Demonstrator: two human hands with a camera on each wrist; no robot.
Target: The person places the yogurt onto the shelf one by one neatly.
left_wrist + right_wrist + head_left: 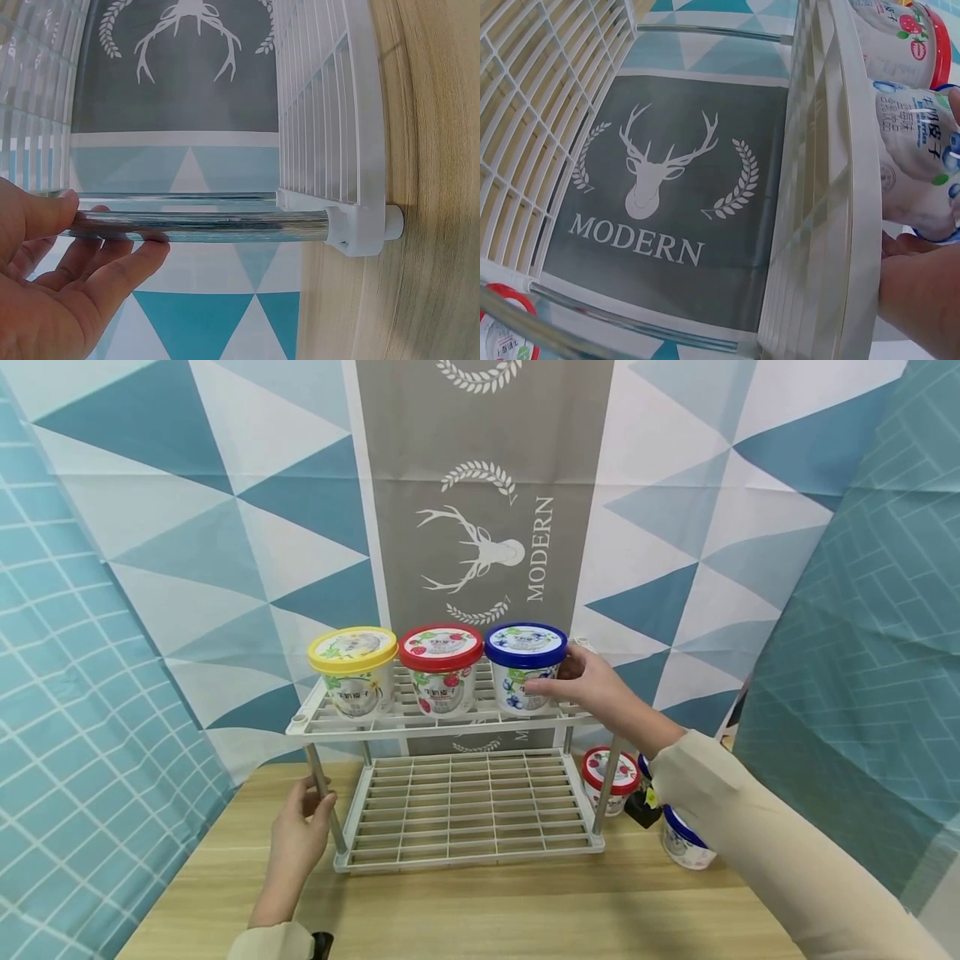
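Right grip [596, 687] holds tub [517, 700], lid top [527, 639] head-view only.

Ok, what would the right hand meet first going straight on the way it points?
The blue tub in its grip; beyond that, likely the red tub beside it, though depth is unclear.
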